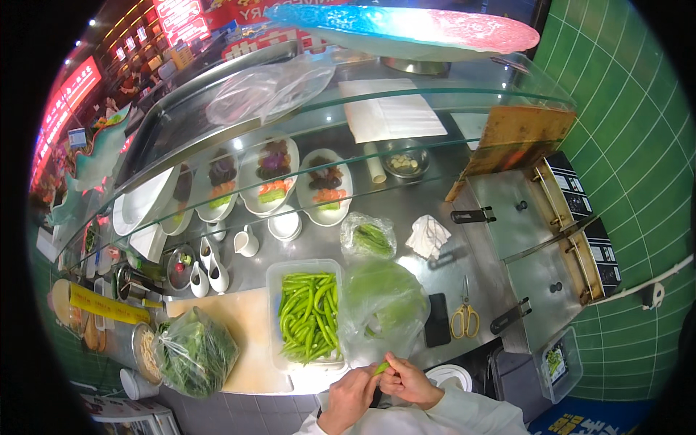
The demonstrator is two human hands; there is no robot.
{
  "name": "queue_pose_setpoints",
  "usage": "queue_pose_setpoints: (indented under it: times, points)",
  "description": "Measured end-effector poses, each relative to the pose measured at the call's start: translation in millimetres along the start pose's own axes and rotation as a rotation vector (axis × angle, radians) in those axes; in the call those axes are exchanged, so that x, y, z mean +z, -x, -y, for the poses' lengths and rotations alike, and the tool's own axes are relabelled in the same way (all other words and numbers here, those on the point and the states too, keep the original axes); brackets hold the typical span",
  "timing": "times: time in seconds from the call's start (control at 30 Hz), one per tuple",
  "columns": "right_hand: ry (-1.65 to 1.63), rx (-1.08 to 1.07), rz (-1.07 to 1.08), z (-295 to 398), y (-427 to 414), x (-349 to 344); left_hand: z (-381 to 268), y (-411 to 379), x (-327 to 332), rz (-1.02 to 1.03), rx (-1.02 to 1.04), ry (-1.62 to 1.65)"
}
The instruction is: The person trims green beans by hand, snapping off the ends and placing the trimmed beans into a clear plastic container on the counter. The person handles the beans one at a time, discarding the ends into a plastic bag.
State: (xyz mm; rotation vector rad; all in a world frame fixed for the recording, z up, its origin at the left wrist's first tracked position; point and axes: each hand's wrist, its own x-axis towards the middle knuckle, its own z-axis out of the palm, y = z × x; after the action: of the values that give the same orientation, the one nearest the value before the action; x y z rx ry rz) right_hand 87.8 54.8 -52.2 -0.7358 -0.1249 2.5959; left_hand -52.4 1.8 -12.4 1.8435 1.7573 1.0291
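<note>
Both of my hands meet at the counter's front edge around one green chili pepper [381, 368]. My left hand [352, 392] pinches one end of it, and the fingers of my right hand [405, 382] hold the other. Just beyond them lies a clear plastic bag [383, 304] with green contents blurred by the film. To its left, a clear plastic tub [276, 356] holds many long green chili peppers [309, 315]. Part of the pepper is hidden behind my fingers.
Left of the tub, a cutting board [250, 348] carries a bag of leafy greens [196, 353]. A black phone [437, 321] and yellow-handled scissors [465, 321] lie right. Lidded fryers [535, 293] stand beyond. Plated food [325, 187] sits under a glass shelf [391, 149]. A white cloth [428, 237] lies crumpled.
</note>
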Motion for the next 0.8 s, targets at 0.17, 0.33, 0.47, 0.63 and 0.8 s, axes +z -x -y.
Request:
queue_pose_setpoints:
  times: [0.17, 0.33, 0.47, 0.63, 0.8]
  points:
    - [-0.194, 0.039, 0.032, -24, -13, -8, 21, 11, -8, 0.102, -0.115, 0.099]
    - [-0.280, 0.032, 0.058, -33, -16, -14, 25, 10, -11, 0.172, -0.308, 0.287]
    - [-0.146, -0.062, -0.087, -31, -17, -1, 38, 13, -6, 0.145, -0.364, 0.349]
    - [0.266, -0.269, -0.313, -15, 0, -10, 96, 18, -32, 0.032, -0.237, -0.051]
    - [0.312, -0.381, -0.402, -3, 9, -25, 161, 35, -17, 0.102, -0.100, -0.214]
